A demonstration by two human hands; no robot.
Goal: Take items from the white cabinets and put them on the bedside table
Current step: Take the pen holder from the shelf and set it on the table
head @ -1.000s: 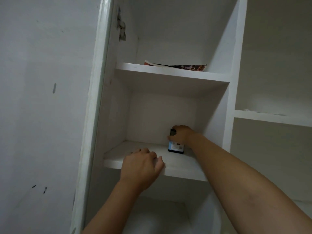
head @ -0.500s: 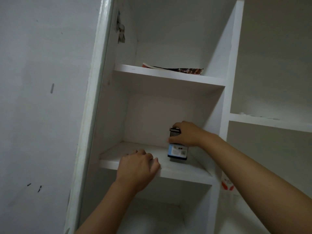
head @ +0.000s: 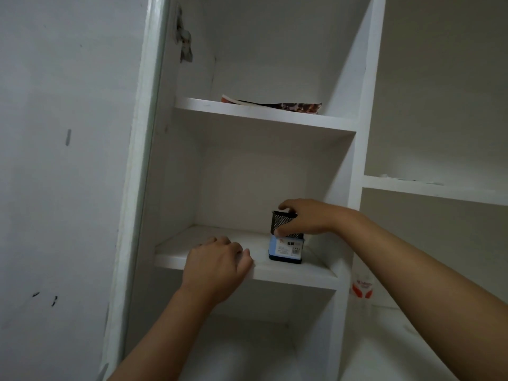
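A black mesh pen holder (head: 286, 247) with a blue and white label stands on the middle shelf (head: 209, 240) of the white cabinet, near the shelf's front right. My right hand (head: 305, 217) grips its top rim from the right, fingers curled over the edge. My left hand (head: 217, 261) rests on the shelf's front edge to the left of the holder, fingers bent over the lip and holding nothing. A flat patterned booklet (head: 277, 105) lies on the shelf above.
A white wall fills the left side beyond the cabinet's frame (head: 145, 160). To the right are further open compartments with a shelf (head: 434, 191). A white bag with orange print (head: 362, 288) sits in the lower right compartment. An open compartment lies below the middle shelf.
My right hand has drawn the pen holder forward from the back of the shelf toward its front edge. My left hand stays on the shelf edge.
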